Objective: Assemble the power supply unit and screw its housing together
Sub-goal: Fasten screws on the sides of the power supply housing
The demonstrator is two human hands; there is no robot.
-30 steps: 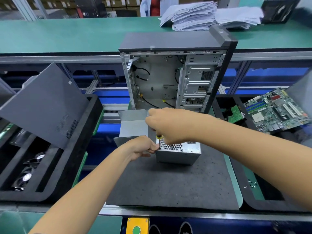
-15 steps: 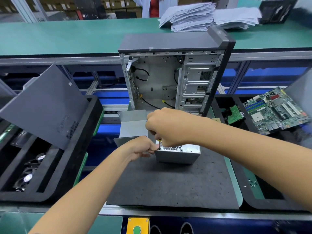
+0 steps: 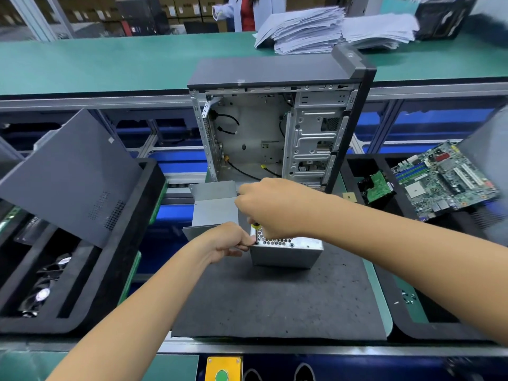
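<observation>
Gripping screwdriver (image 3: 256,231) in right hand (image 3: 275,207); left hand (image 3: 229,242) pinching rigid, probably weighty steel power supply unit (image 3: 286,250) at nine o'clock corner; best holding by flat walls.

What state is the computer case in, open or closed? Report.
Open. The computer case stands upright with its side panel off, showing bare interior and cables.

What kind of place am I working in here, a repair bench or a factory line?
Most likely a computer assembly line station. An open PC case stands behind the dark work mat, foam trays hold parts such as a motherboard, and a long green bench runs behind with stacked papers.
</observation>
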